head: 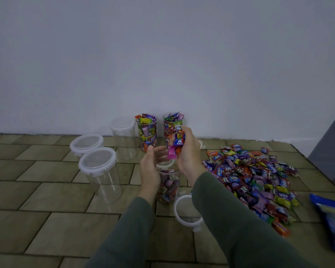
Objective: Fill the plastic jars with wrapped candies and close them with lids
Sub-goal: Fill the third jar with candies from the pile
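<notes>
Half-full clear jar of bright candies

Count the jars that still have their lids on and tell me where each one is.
3, all empty and left of the hands: the nearest lidded jar, a second jar just behind it, and a third jar by the wall beside the candy-filled ones. None seems hidden.

We see a dim, flat, bluish light with no clear source and only faint, soft shadows. The wall darkens toward the corners. The hands are slightly motion-blurred, wide-angle distortion bends the edges, and overall detail is soft
</notes>
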